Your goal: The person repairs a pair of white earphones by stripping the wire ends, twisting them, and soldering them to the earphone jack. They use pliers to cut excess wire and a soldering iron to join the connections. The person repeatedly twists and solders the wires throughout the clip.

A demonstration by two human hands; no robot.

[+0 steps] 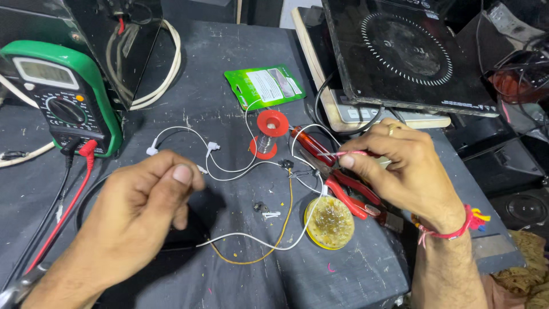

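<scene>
My left hand (pixel 137 217) hovers over the dark worktable (pixel 229 51) at the lower left, fingers curled in and thumb pressed on the forefinger; nothing shows in it. My right hand (pixel 403 171) pinches a thin pink tool (pixel 350 153) between thumb and forefinger, tip pointing left. Between the hands lie white earphones (pixel 211 147) with tangled white wire, and a yellow wire (pixel 283 229). Under the right hand sit red-handled pliers (pixel 350 200) and a red screwdriver (pixel 306 140). A round yellow flux tin (pixel 329 223) stands in front of it.
A green multimeter (pixel 63 94) with red and black leads stands at the left. A red solder spool (pixel 270 130) and a green packet card (pixel 264 86) lie further back. A black induction cooktop (pixel 406 51) fills the back right. Small metal parts (pixel 263 209) lie mid-table.
</scene>
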